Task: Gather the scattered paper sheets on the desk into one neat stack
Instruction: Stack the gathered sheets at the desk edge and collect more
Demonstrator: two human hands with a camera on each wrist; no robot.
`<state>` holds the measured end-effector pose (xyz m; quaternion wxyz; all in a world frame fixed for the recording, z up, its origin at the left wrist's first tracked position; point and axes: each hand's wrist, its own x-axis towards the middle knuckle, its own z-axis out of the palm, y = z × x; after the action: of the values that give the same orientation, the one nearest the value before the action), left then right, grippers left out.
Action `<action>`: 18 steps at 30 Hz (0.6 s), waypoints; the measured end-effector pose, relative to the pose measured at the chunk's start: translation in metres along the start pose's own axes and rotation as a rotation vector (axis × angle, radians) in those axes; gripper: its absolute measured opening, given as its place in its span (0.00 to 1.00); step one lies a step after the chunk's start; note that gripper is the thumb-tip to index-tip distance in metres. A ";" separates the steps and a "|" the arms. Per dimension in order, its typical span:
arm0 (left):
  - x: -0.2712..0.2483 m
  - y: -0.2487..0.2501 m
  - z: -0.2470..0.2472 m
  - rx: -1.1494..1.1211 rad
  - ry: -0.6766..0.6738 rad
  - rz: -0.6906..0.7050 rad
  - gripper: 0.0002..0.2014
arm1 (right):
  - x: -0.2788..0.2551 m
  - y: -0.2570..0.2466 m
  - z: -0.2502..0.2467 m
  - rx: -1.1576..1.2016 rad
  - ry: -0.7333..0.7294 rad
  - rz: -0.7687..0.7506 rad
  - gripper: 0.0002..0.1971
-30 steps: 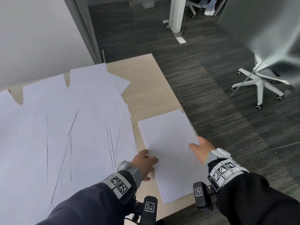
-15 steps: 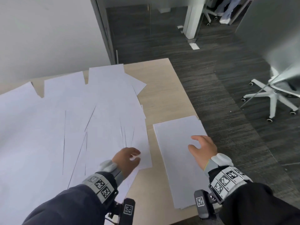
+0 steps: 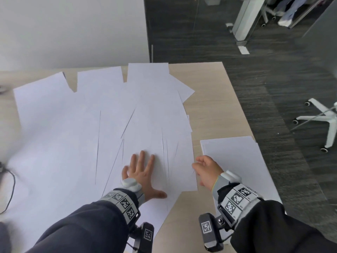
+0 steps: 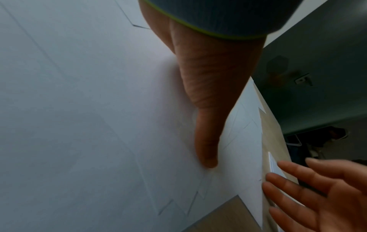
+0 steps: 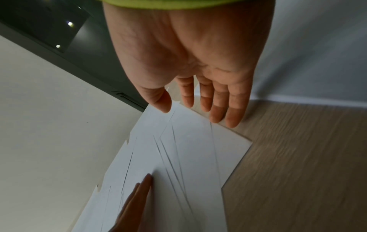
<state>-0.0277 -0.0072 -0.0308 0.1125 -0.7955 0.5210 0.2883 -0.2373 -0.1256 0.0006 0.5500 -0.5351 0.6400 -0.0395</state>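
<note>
Many white paper sheets [image 3: 87,128] lie overlapped and fanned across the left and middle of the wooden desk [image 3: 209,99]. A squared stack of sheets [image 3: 235,161] sits at the desk's right edge. My left hand [image 3: 142,172] lies flat with spread fingers on the nearest loose sheets [image 4: 99,125]. My right hand [image 3: 204,168] hovers with straight fingers [image 5: 218,108] at the right edge of the loose sheets [image 5: 188,150], between them and the stack, holding nothing.
The desk's right edge drops to dark carpet [image 3: 273,79], where a white swivel chair base [image 3: 321,121] stands. A white wall [image 3: 73,30] runs behind the desk. A black cable [image 3: 11,185] lies at the far left.
Both hands left the stack and moved left. The left hand went onto the loose sheets and flattened out; the right hand came off the stack to the sheets' right edge.
</note>
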 end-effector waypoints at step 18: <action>0.004 -0.037 -0.012 -0.357 0.239 0.034 0.44 | 0.016 -0.004 0.019 0.109 0.011 0.068 0.21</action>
<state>0.0104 0.0001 -0.0282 -0.0977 -0.8223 0.4846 0.2817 -0.2184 -0.1286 -0.0149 0.5759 -0.4820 0.6577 -0.0584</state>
